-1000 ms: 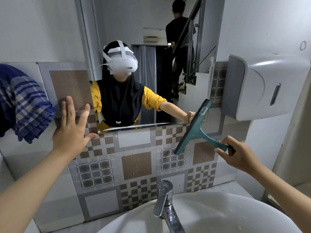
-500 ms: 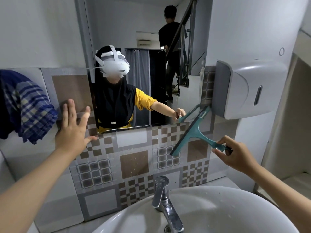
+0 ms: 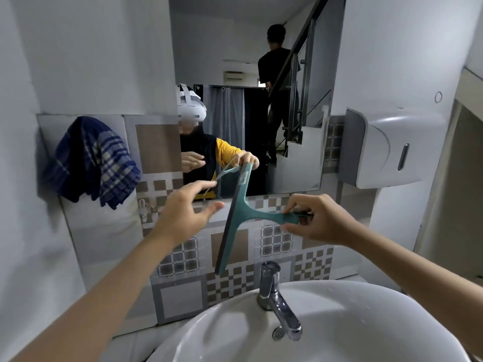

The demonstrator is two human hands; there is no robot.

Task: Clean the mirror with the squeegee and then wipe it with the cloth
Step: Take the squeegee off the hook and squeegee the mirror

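A teal squeegee [image 3: 236,218] hangs in front of the tiled wall, its blade nearly upright and its top end over the lower edge of the mirror [image 3: 292,163]. My right hand [image 3: 321,220] pinches the handle's end between thumb and fingers. My left hand [image 3: 185,214] is open with fingers spread, just left of the blade and not touching it. A blue checked cloth [image 3: 91,160] hangs on the wall at the left, apart from both hands.
A white basin [image 3: 366,325] with a chrome tap [image 3: 277,299] sits below my hands. A grey paper dispenser [image 3: 386,145] juts from the wall right of the mirror. The mirror reflects a person on stairs behind me.
My left hand has left the tiles beside the mirror and moved right toward the squeegee. My right hand has swung the squeegee left and turned its blade closer to upright. The view shifted right.
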